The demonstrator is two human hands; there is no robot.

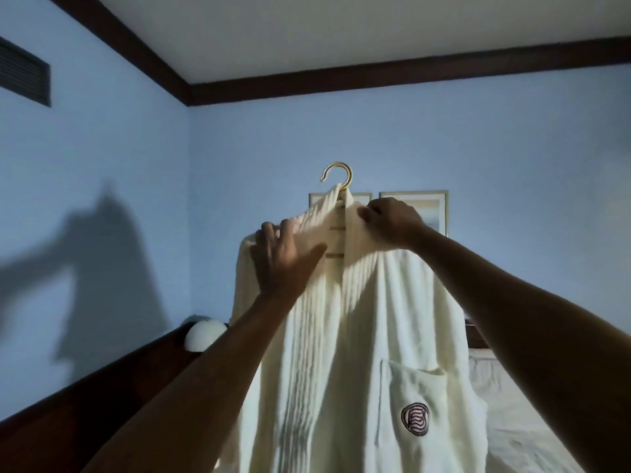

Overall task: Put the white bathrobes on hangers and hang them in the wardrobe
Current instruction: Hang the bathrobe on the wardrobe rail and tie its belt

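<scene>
Blue walls meet a white ceiling edged with dark wood trim (375, 80), and a slatted vent (24, 75) sits at ten o'clock. At centre, a white bathrobe (358, 336) hangs on a hanger (336, 199), held up in the air. Only the hanger's gold hook and a few wooden bars show; its shoulders are hidden under the ribbed collar. The left hand (281, 257) lies spread on the collar, fingers nearly straight. The right hand (391, 221) pinches the collar's other side with curled fingers. A chest pocket (413, 401) at five o'clock bears a round wavy logo (415, 419) with no readable words. The robe's hem is cut off below. Two framed pictures (423, 206) are partly hidden behind the robe. A white dome lamp (205, 334) sits at eight o'clock, and bedding (512, 421) lies at four o'clock.
</scene>
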